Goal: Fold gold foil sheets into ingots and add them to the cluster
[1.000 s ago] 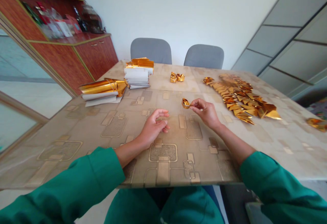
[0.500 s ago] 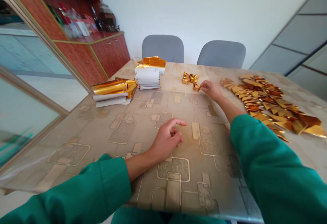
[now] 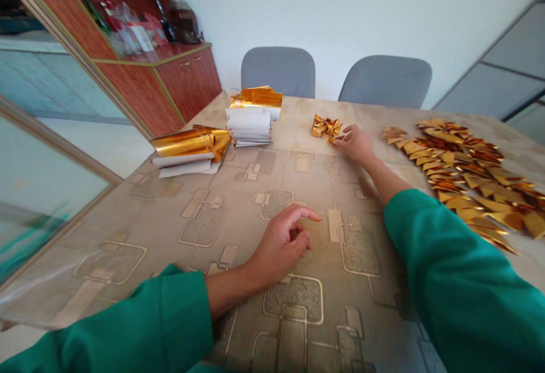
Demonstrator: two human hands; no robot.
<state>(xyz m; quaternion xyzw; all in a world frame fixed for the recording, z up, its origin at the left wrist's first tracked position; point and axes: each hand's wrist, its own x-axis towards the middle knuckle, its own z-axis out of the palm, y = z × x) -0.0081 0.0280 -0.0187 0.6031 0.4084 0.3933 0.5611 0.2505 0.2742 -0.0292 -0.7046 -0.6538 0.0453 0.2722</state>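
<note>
Head view: patterned table [image 3: 317,188], wooden cabinet [image 3: 145,95] behind; right hand [image 3: 355,143] half open beside gold foil pieces [image 3: 327,128]; left hand [image 3: 281,242] loosely curled, empty

Bright, even light with faint shadows, glare on the gold foil [image 3: 464,185], and wide-angle bending toward the edges.

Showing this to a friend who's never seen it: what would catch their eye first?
The long spread of folded gold-foil triangles across the right side of the table stands out most. Next come the stacks of gold foil and white paper at the far left, then the small cluster of folded gold pieces beside the right hand.
</note>
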